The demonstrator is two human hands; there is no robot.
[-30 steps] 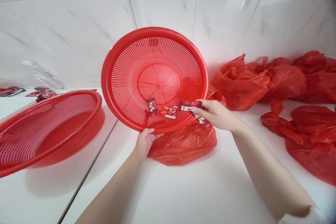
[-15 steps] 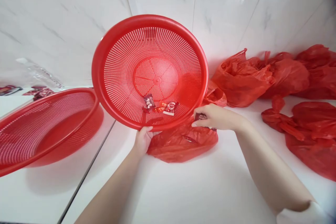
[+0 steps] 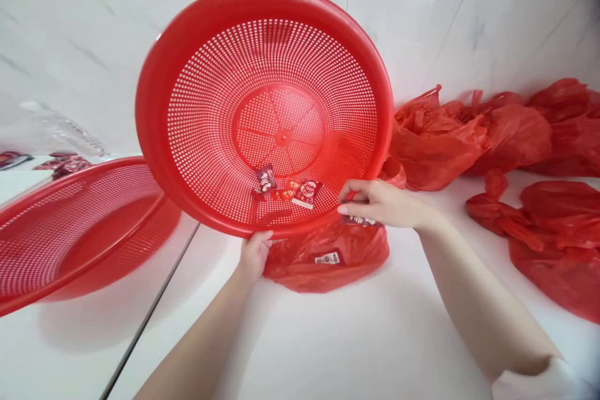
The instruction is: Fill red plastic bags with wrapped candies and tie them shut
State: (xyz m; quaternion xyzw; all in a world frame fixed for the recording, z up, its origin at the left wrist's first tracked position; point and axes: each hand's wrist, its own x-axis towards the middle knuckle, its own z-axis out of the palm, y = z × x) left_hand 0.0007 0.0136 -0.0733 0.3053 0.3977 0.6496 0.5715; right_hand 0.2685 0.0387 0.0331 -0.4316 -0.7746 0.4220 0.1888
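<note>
A large red perforated plastic basket (image 3: 281, 94) is tilted toward me, with a few small wrapped snack packets (image 3: 307, 192) on its lower wall. My left hand (image 3: 255, 254) grips its bottom rim, thumb on the edge. Under the rim sits a red plastic bag (image 3: 323, 275), with a packet's label (image 3: 328, 258) showing inside. My right hand (image 3: 377, 201) is at the basket's lower right rim, its thumb and fingers bent together around something red, rim or bag edge. A dark packet (image 3: 360, 220) shows just under the right thumb; whether it is held is unclear.
Another red basket (image 3: 107, 231) lies tilted at the left. Several filled red bags (image 3: 435, 144) line the wall at the right, one knotted (image 3: 557, 244) nearer me. Some packets (image 3: 65, 165) lie behind the left basket. White tiles (image 3: 84, 31) form the back wall.
The basket has risen and come closer to me. The dark packet between my right fingers now shows lower, under the thumb. A packet's label has come into view in the bag.
</note>
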